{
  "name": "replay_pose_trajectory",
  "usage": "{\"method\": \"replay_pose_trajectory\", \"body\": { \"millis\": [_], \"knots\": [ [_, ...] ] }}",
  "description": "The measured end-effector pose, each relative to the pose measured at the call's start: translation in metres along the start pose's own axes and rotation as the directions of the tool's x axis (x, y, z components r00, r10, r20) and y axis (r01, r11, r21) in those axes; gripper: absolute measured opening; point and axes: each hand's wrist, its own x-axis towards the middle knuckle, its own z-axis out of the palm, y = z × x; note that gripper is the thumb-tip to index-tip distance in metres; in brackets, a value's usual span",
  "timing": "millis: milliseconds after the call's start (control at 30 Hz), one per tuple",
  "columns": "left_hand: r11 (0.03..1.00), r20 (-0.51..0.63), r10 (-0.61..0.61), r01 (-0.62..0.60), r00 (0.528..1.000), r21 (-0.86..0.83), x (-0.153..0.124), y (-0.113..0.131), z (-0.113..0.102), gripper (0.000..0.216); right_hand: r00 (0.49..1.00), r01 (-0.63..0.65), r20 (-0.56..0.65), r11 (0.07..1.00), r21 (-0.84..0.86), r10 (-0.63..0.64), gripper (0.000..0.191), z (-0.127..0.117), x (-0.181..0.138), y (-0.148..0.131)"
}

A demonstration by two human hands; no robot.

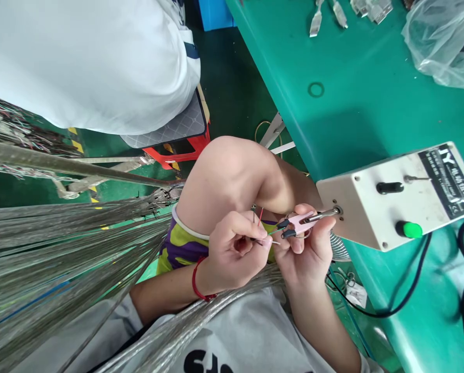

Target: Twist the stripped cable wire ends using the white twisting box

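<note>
My left hand [237, 251] is closed in a pinch on thin cable wires, whose red [260, 216], green and white ends stick out past the fingertips. Just right of it, my right hand [307, 254] has its thumb and fingers around a pink clip [297, 221] with black tips. That clip sits on the metal spindle [325, 214] of a beige box machine [348, 212]. The green wire reaches toward the clip's black tips; whether they grip it I cannot tell.
The machine stands on a green table [356, 129], its black cord [403, 305] hanging over the edge. USB connectors [338, 14] and a clear plastic bag [445, 44] lie at the far side. Bundled grey cables [80, 280] fill the left. A person in white [99, 62] sits nearby.
</note>
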Motion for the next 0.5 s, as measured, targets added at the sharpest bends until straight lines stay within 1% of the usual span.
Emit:
{"method": "replay_pose_trajectory", "body": {
  "millis": [200, 500],
  "knots": [
    [0.999, 0.016, -0.025, 0.024, 1.0, 0.031, -0.0007, 0.0007, 0.0003, 0.022, 1.0, 0.0, -0.018, 1.0, -0.011, 0.0, 0.052, -0.0013, -0.0002, 0.0008],
    [0.999, 0.008, -0.048, 0.048, 0.999, 0.018, 0.0016, 0.0002, 0.0044, 0.02, 1.0, -0.011, 0.011, 1.0, 0.001, 0.011, 0.052, 0.0023, 0.002, -0.0007]
  ]
}}
